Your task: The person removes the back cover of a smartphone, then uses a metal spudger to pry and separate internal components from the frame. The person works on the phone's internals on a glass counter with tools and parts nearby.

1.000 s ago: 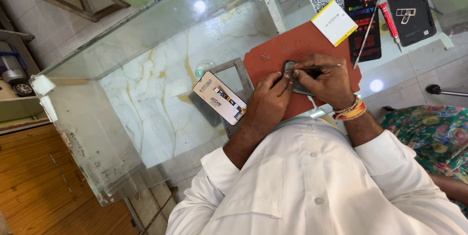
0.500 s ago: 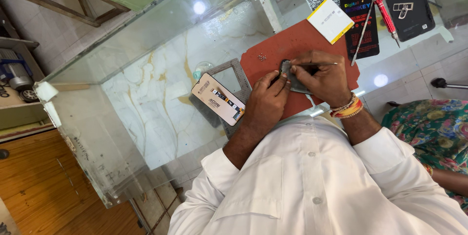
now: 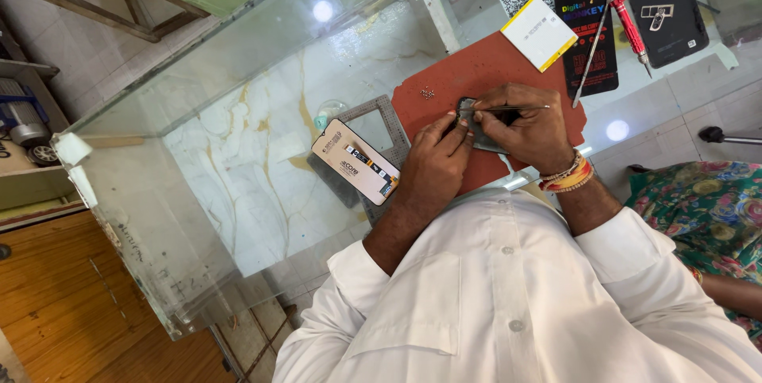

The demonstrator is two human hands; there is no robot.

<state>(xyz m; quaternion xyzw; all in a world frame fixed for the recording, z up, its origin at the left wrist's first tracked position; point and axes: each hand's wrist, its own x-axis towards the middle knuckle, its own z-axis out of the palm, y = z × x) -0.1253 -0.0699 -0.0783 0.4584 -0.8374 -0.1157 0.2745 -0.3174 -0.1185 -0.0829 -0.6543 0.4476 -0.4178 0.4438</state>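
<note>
Head view, looking down over white shirt front at glass counter (image 3: 238,73). Both hands meet over a red work mat (image 3: 476,73) lying on the glass. Left hand (image 3: 435,162): fingers curled, fingertips pressed onto the near-left edge of a small dark phone part (image 3: 480,130), pinning it flat against the mat. Right hand (image 3: 530,125): closed in a pen-type pinch around a thin metal tool, likely tweezers (image 3: 520,108); shaft runs roughly level across the frame, and which end is the working tip cannot be told under the fingers. The part sits directly between the two hands, touching both, near the mat's front edge, close to the body; its long axis appears to slant from upper left to lower right, though most of it is covered by fingers. Both hands are equally near; the right carries the tool, the left only steadies. A small cluster of tiny screws (image 3: 427,93) lies on the mat just left of the part, beyond the left fingertips. Left of the mat: a phone screen panel (image 3: 355,161) with a pale backing, resting on a grey gridded pad (image 3: 377,121). Far side of the mat: a white-and-yellow flat pack (image 3: 538,31), a red-handled screwdriver (image 3: 631,24), a long thin probe (image 3: 591,53), well apart from the hands. Beaded bracelets on the right wrist (image 3: 565,177).
</note>
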